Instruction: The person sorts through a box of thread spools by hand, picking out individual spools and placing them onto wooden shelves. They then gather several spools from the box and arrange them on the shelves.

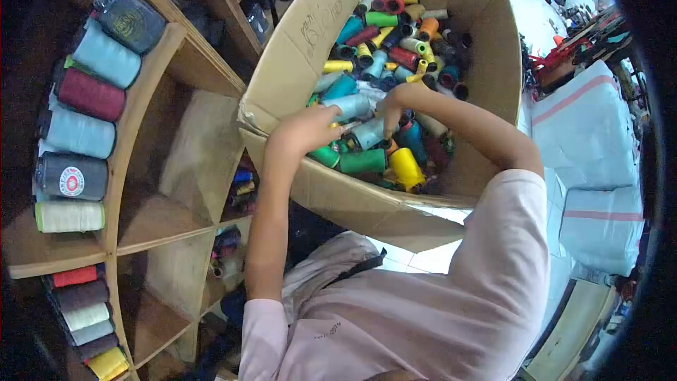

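A large cardboard box holds many thread spools in several colours. Inside it, near its front left part, my left hand is at a light blue spool, its fingers partly hidden among the spools. My right hand reaches down from the right beside another light blue spool, fingers bent and their tips not clear. Close below both hands lie a green spool and a yellow spool. Whether either hand grips a spool cannot be made out.
To the left stands a wooden shelf with a column of thread spools, among them a dark red one. White wrapped bundles with pink stripes are on the right. A light cloth bundle lies below the box.
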Tool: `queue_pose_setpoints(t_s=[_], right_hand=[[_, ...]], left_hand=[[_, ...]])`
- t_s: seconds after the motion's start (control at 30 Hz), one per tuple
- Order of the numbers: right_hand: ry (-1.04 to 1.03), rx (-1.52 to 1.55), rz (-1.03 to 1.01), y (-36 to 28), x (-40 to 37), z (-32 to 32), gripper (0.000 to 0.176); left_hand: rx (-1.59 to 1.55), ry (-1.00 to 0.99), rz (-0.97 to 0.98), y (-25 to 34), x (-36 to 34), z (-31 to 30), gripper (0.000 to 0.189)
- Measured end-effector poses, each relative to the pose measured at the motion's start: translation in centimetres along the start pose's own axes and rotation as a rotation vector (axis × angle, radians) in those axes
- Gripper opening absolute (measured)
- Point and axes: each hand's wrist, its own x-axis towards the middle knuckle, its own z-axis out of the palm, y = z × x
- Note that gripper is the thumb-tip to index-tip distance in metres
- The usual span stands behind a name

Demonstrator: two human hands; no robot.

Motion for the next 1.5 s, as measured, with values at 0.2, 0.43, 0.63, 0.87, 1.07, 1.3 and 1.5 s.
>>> queue_pose_setpoints(t_s=[0.2, 0.43, 0.63, 0.87, 1.07, 1.3, 1.5], right_hand=[[0.371, -0.085, 0.012, -0.8, -1.1, 2.6, 0.111], [0.310, -0.121, -0.042, -1.1, -1.2, 1.6, 0.098], [0.310, -0.087, 0.002, -0.8, -0.3, 1.8, 0.128], [0.371, -0.139, -0.049, -0.1, 0.9, 2.6, 0.104], [0.306, -0.204, -0.031, -1.6, -0.6, 1.2, 0.083], [0.381, -0.222, 0.058, 2.2, -0.4, -0.8, 0.056], [0.366, -0.256, 0.311, 8.0, -2.5, -2.9, 0.059]], left_hand=[[0.019, -0.032, -0.044, 0.5, 0.0, -0.2, 0.047], [0.085, 0.051, -0.004, -0.9, 1.4, 1.4, 0.045], [0.052, 0.120, -0.033, 0.1, 0.8, 1.3, 0.045], [0.096, 0.090, -0.080, 0.5, 0.3, 0.9, 0.044], [0.082, 0.126, 0.009, 0.2, 0.7, 1.0, 0.044], [-0.055, 0.059, 0.034, -0.4, 0.4, 0.3, 0.048], [-0.047, 0.050, 0.038, -0.2, 0.4, 0.2, 0.047]])
